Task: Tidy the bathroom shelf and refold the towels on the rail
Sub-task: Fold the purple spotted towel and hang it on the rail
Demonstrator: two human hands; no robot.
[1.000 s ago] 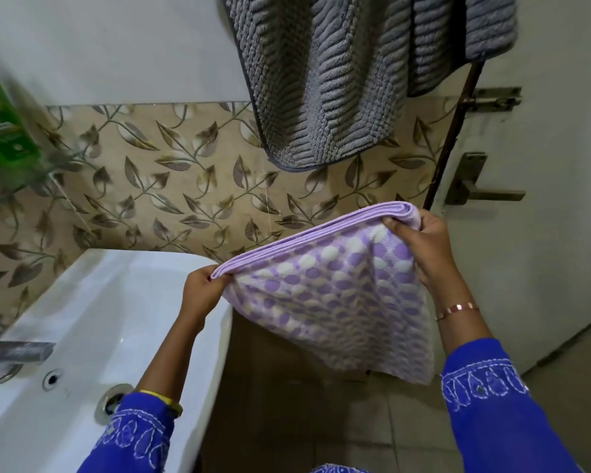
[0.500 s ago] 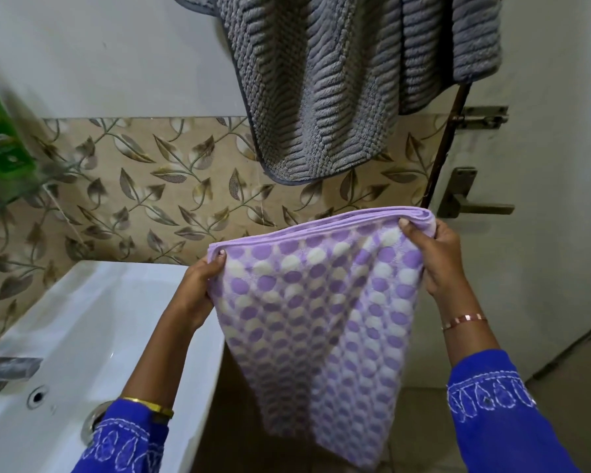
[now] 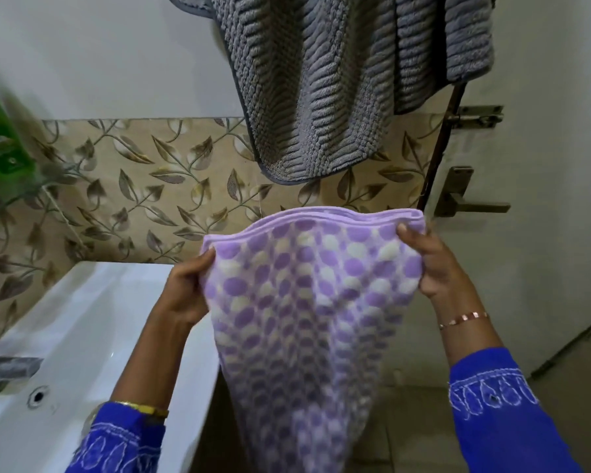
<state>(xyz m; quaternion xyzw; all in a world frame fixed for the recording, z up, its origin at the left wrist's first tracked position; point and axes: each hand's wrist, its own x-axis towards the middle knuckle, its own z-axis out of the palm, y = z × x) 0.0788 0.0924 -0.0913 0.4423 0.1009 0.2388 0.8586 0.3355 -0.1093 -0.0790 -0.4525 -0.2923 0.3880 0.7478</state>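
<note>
head cam: one wide-angle view, worn on the person's head | faces forward and down at the tiled wall | near: both hands at arm's length in mid-frame | sink low left of the wall tiles, door to their right | edges bowed by the lens

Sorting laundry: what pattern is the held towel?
Purple and white dots on the towel, head view.

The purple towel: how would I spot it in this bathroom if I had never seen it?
Start at the white sink on the left; just to its right, the person's left hand and right hand hold up the purple towel by its folded top edge. Unlike the ribbed grey towel hanging above, it is lilac with purple and white dots.
</note>
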